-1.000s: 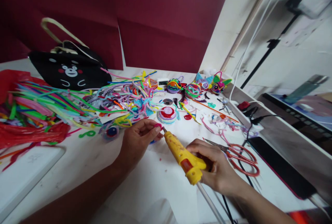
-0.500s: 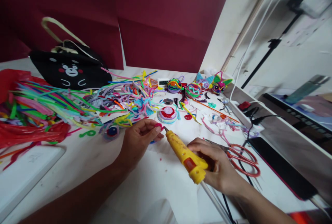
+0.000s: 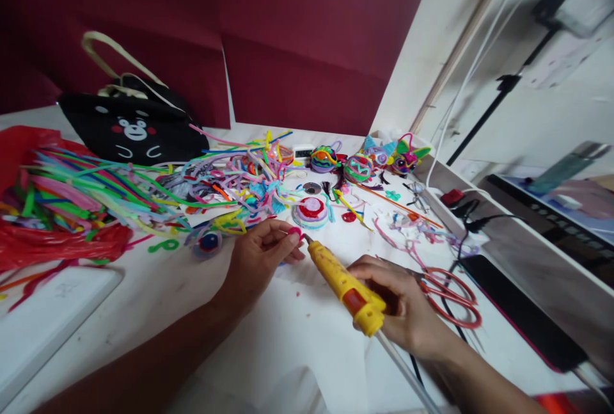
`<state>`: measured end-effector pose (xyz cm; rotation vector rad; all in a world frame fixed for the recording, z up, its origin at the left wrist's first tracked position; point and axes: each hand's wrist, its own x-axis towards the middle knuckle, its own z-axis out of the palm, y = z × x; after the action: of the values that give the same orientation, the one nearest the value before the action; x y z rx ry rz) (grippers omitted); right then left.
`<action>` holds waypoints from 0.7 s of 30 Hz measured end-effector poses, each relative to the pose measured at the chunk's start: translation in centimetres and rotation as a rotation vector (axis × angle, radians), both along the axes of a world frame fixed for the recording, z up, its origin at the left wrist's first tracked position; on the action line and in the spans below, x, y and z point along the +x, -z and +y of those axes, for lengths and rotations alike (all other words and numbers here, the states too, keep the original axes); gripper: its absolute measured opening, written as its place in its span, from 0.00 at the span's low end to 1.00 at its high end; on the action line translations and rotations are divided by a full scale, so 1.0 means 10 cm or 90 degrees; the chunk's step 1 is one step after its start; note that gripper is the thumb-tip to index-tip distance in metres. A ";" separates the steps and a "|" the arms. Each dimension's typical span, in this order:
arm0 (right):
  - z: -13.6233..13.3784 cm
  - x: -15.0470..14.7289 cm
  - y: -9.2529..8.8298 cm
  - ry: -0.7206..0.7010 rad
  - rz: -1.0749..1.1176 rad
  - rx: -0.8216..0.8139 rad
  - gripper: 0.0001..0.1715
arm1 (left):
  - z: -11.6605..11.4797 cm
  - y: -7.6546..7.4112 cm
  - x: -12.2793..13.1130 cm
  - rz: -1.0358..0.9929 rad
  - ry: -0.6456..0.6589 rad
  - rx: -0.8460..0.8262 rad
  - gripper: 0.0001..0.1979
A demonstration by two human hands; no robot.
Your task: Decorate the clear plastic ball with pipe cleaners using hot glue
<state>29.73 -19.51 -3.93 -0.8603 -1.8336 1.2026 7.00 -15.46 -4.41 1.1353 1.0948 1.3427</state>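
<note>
Between its thumb and fingers, my left hand (image 3: pixel 261 257) pinches a small pink pipe cleaner piece (image 3: pixel 296 232), bent into a curl. My right hand (image 3: pixel 398 299) grips a yellow hot glue gun (image 3: pixel 343 283) with a clear glue stick (image 3: pixel 407 372) poking out of its back end. The gun's metal nozzle points at the pink piece and is right at it; I cannot tell whether they touch. Just beyond my left hand sits a round ornament (image 3: pixel 311 212) wrapped in lilac, red and pale blue. Orange-handled scissors (image 3: pixel 453 297) lie beside my right hand.
Many loose pipe cleaners (image 3: pixel 240 177) and a red plastic bag (image 3: pixel 71 244) of them cover the left. Finished-looking decorated balls (image 3: pixel 359 167) stand at the back. A black bag (image 3: pixel 132 126), a phone (image 3: pixel 522 311), a white box (image 3: pixel 52 324) and a power strip (image 3: pixel 448 206) surround the workspace.
Almost nothing differs. The pink piece has turned slightly in my left fingers, and the glue gun stays with its nozzle at it. The whole view has shifted a little.
</note>
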 end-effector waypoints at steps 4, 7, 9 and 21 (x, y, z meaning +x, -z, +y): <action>0.00 0.00 0.01 0.001 0.005 -0.015 0.18 | -0.01 -0.01 0.00 0.003 0.001 0.005 0.10; -0.01 0.01 0.03 0.002 0.007 -0.016 0.17 | -0.01 -0.02 0.00 0.006 0.002 0.011 0.10; -0.02 0.01 0.03 0.002 0.003 -0.018 0.17 | -0.01 -0.01 0.00 0.008 0.006 0.010 0.10; -0.02 0.02 0.03 -0.019 -0.003 -0.007 0.20 | 0.00 0.00 0.00 -0.006 0.007 0.015 0.10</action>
<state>29.98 -19.72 -4.27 -0.8462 -1.8509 1.2315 6.99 -15.48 -4.41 1.1492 1.0668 1.3551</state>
